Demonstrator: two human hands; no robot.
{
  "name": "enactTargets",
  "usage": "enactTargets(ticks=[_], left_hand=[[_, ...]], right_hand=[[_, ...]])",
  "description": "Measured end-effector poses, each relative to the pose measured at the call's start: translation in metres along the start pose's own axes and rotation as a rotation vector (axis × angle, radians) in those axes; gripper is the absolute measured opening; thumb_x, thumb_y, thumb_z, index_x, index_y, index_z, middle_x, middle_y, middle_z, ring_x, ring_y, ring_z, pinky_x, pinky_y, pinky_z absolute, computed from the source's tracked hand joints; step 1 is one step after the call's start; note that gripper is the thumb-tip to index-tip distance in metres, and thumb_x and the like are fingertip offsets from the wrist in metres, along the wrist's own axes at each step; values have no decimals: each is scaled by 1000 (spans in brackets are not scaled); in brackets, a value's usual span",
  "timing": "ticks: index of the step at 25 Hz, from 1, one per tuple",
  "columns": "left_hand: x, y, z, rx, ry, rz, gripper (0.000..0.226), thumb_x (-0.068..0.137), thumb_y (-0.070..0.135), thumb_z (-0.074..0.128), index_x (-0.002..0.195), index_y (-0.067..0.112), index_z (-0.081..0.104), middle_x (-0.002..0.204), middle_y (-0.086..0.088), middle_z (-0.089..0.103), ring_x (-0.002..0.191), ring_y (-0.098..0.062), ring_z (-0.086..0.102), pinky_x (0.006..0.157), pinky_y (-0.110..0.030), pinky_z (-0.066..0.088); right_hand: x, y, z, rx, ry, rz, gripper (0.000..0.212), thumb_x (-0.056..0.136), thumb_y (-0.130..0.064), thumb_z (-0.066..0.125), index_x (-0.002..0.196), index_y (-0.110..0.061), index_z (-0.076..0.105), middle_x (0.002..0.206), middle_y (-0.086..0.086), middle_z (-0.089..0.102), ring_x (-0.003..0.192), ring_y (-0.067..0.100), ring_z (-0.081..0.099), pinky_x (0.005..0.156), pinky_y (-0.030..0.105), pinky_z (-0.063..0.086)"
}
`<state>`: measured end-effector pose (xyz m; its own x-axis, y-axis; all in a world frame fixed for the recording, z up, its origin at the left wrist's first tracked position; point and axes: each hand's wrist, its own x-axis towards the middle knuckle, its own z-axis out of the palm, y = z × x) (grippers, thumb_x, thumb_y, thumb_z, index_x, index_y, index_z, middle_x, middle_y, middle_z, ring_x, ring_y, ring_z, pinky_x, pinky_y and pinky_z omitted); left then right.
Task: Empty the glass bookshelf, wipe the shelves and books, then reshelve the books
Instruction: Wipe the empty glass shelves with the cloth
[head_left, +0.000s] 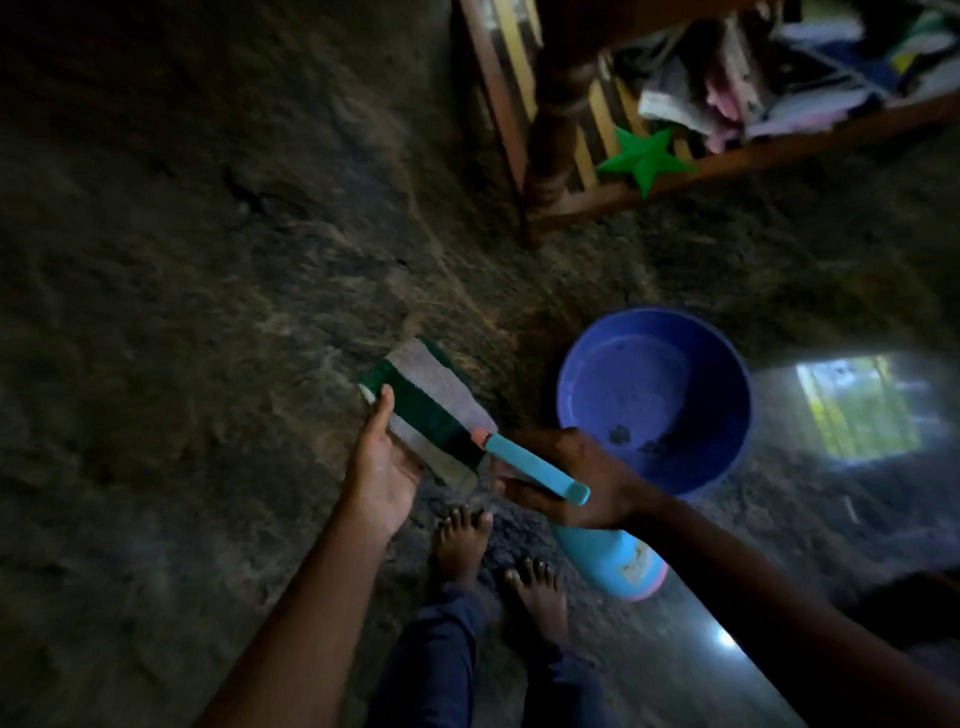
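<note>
Frame centre: right hand grips turquoise-handled green-bristled brush; left hand, fingers straight, touches its head. Blue plastic basin at right.

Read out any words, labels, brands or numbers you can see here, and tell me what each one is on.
Pale label on the blue bottle: too blurred to read.
On the brush, blue basin and green star: no text visible.
</note>
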<state>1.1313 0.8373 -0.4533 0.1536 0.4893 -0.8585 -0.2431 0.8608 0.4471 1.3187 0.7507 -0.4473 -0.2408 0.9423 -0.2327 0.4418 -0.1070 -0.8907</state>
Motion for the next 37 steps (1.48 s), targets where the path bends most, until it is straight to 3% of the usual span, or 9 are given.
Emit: enactTargets(ticks=[3,7,11,15,19,24,29,33,37], left_hand=[[-57,19,-27,-143,30,85,49,95,46,38,132,17,48,118,-13,63,98,-25,63,73,-35,51],[-160,32,-52,-288,52,188,60,93,49,37,141,13,40,131,-21,54,112,-33,56,81,-40,50],[-240,31,-65,-348,78,303,68,87,52,41,142,13,38,134,-22,50,121,-37,50,86,-43,49],[-301,24,-79,-433,138,390,58,96,47,34,142,13,37,134,-22,50,120,-38,50,84,-44,49],[-353,-1,-92,-511,185,451,51,99,39,32,140,10,40,130,-22,52,104,-33,58,79,-42,50],[-418,-67,-101,-652,244,486,48,98,37,40,135,7,47,118,-17,60,95,-27,61,73,-39,51],[-469,-133,-89,-730,241,489,53,94,39,44,135,6,47,123,-17,59,96,-25,61,65,-32,57],[-495,-166,-75,-802,257,527,56,91,41,49,135,5,47,115,-16,62,92,-26,63,65,-33,55],[-512,-184,-65,-837,255,543,51,97,39,42,135,5,46,104,-12,64,87,-23,64,61,-30,56]], right_hand=[[-1,-67,-7,-115,-80,-57,22,86,-42,57,103,-28,59,78,-14,59,68,-2,55,59,8,35],[-27,-169,-16,-173,-232,15,26,87,-51,53,73,-30,57,53,-22,54,53,-7,52,52,11,33],[-66,-245,-15,-4,-355,-9,48,86,-56,48,106,-16,65,81,-5,66,68,-7,56,64,12,42],[-92,-290,5,-89,-388,-91,51,78,-70,39,75,-24,60,67,0,62,60,5,57,60,28,48],[-115,-314,16,-147,-412,-180,65,75,-75,40,100,-19,64,84,1,66,74,7,61,72,29,49],[-181,-327,35,-241,-389,-229,47,79,-68,42,59,-29,58,57,-1,61,53,2,57,58,30,48],[-247,-336,30,-176,-469,-223,17,92,-31,55,77,-37,59,51,-20,56,51,-8,54,55,9,36],[-290,-331,33,-178,-455,-223,41,90,-34,57,50,-27,56,47,-8,54,42,-4,51,53,12,37],[-309,-333,22,-204,-517,-272,24,81,-54,47,65,-40,58,57,-16,61,58,-10,57,64,12,42]])
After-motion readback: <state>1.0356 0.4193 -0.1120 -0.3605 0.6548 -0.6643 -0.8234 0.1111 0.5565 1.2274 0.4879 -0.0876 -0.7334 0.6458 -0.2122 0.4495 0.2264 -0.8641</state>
